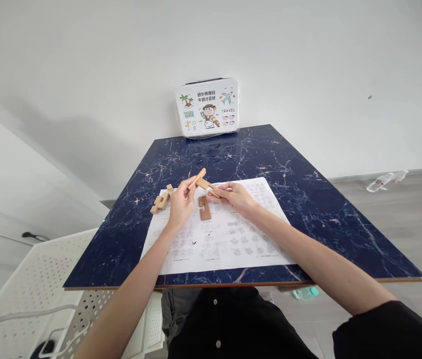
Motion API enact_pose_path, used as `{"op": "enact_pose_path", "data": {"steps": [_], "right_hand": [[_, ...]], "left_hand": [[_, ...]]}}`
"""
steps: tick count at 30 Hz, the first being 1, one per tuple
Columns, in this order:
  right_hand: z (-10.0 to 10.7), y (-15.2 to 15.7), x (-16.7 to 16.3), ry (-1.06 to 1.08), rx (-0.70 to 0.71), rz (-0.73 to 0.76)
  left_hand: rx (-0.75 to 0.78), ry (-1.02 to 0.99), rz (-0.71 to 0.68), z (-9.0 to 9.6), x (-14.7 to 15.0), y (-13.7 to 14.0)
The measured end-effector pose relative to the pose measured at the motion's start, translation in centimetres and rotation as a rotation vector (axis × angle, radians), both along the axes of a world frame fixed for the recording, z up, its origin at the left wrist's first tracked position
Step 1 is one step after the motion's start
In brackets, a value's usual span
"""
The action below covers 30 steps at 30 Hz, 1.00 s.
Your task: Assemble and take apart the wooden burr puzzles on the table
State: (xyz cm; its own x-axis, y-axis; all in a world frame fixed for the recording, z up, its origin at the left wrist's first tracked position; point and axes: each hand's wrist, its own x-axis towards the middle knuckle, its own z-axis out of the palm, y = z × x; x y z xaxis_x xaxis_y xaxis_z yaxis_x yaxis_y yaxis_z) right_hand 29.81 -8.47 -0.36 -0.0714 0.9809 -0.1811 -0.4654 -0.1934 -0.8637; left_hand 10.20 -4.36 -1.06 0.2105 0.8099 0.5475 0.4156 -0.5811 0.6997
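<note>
My left hand (183,203) is closed on a light wooden puzzle piece (200,174), a bar that points up and to the right. Between the fingers of my right hand (234,195) is a notched wooden puzzle piece (206,184), whose far end meets the bar in my left hand; whether they interlock I cannot tell. Just below lies a darker, flat wooden piece (205,209) with a cut-out, resting on the printed sheet (226,254). Left of my left hand, several wooden pieces (160,202) stand close together, partly hidden by that hand.
The blue marbled table (286,164) carries the sheet of printed diagrams. A white cartoon case (208,108) leans against the wall at the back. A white perforated cart (46,269) stands at the left. On the floor lie a clear bottle (380,182) and a greenish one (306,293).
</note>
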Motion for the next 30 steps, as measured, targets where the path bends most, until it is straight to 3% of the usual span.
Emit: {"op": "enact_pose_path", "data": {"steps": [17, 23, 30], "right_hand": [[-0.31, 0.34, 0.27, 0.010, -0.016, -0.041], [-0.16, 0.14, -0.03, 0.011, 0.001, -0.063], [-0.46, 0.24, -0.03, 0.005, 0.005, -0.096]], "left_hand": [[0.068, 0.065, -0.042, 0.18, 0.32, -0.65], [0.044, 0.059, 0.005, 0.13, 0.25, -0.42], [-0.047, -0.032, -0.038, -0.32, 0.33, -0.08]]}}
